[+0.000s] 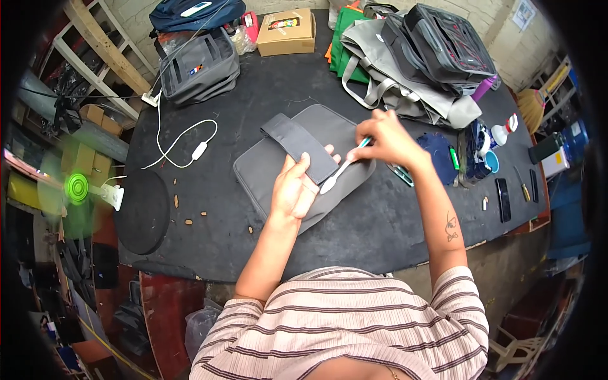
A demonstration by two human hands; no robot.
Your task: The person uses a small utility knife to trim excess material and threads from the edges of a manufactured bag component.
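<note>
Step in hand, as judged: brushing the near right end of the grey panel (299, 144). The panel lies raised over the grey bag (254, 166), which rests flat at the middle of the black table (266, 82).

1. Left hand (295, 188): grasps the panel, thumb on the upper face, other fingers beneath.
2. Right hand (387, 143): pinches the handle of the white-and-teal brush (342, 169) from the right; the brush head points near and left, beside the panel end. Bristle contact cannot be told.

The next stroke calls for a steady panel, light pressure and left fingertips clear of the brush.
</note>
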